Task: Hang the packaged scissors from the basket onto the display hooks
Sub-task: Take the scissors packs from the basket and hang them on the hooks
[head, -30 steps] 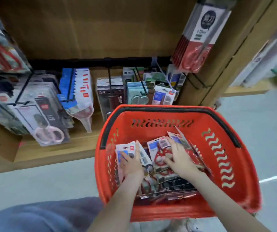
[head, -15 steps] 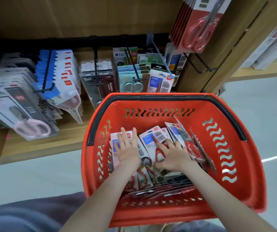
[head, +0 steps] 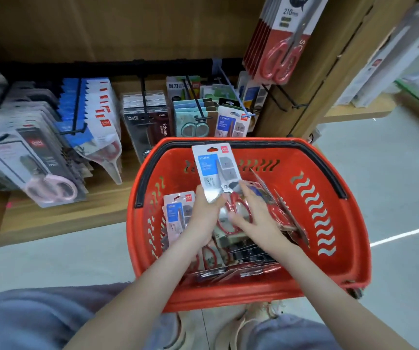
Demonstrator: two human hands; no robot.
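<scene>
Gripping the lower left edge of a packaged scissors [head: 214, 170], the left hand [head: 204, 213] has its fingers curled round the card. The right hand [head: 254, 213] lies with fingers spread and nearly straight against the pack's lower right side, by the red handles [head: 237, 210]; motion blur hides any pinch there. By its look the pack should be light, with what weight it has sitting low, where the steel and handles are. The backing card seems stiff enough to stand upright from a low grip but would likely bend if squeezed, and the clear blister is smooth and probably slippery. A hold on the card's side edges, below the hanging slot, seems best, since it leaves the top free for a hook. The pack is a tall grey-white card with a blue panel marked HOME, grey picture squares, a small red logo at its top right corner and a slot at top centre. It stands upright over the middle of the red basket [head: 342, 248], its top near the far rim. More packs [head: 175, 215] lean at the left wall and lie along the near wall. Beyond the far rim, a blue display hook [head: 230, 87] carries a matching pack [head: 231, 125], beside black hooks [head: 144, 97] loaded with other kinds.
</scene>
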